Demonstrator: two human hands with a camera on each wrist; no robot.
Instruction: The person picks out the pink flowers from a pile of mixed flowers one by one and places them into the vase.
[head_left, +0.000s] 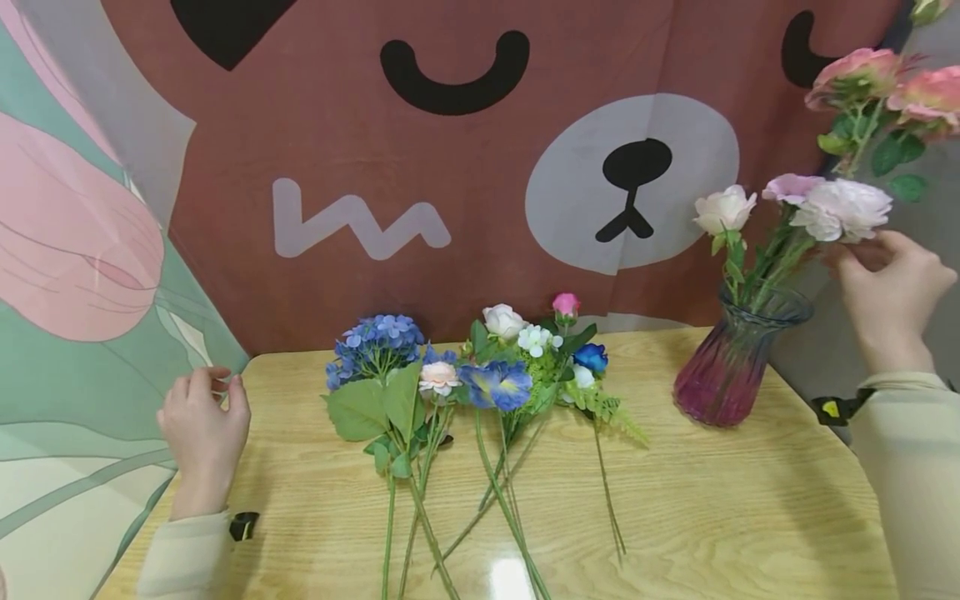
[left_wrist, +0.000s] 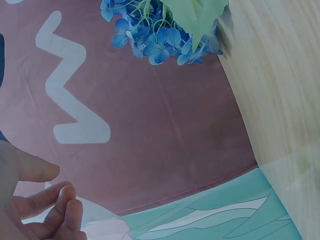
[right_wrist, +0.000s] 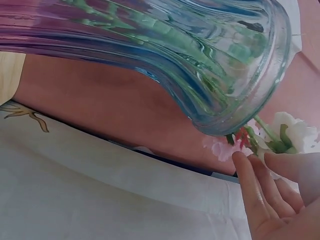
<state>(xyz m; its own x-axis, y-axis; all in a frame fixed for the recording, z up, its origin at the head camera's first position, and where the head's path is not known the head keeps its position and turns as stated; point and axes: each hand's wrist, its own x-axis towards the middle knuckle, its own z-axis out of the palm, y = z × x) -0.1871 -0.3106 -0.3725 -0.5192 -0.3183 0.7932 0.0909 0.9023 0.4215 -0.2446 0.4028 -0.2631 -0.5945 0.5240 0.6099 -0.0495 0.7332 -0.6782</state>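
On the right, a ribbed glass vase (head_left: 722, 367), pink below and bluish at the rim, holds a cream rose (head_left: 725, 210), a mauve flower (head_left: 791, 187), a pale pink peony (head_left: 846, 210) and taller coral flowers (head_left: 858, 79). My right hand (head_left: 896, 287) is at the peony's underside, above the vase rim. In the right wrist view its fingers (right_wrist: 267, 192) are mostly extended; whether they touch the bloom is unclear. My left hand (head_left: 204, 425) hovers by the table's left edge, fingers loosely bent and holding nothing. Nearest to it lies a blue hydrangea (head_left: 382, 337).
Mid-table lie a peach flower (head_left: 439, 378), a blue iris (head_left: 498, 385), a white rose (head_left: 503, 321), a pink bud (head_left: 566, 305), a blue rose (head_left: 591, 357) and green fern (head_left: 618, 417). Their stems cross toward the front. Behind the wooden table (head_left: 675, 517) hangs a bear-print cloth (head_left: 360, 142).
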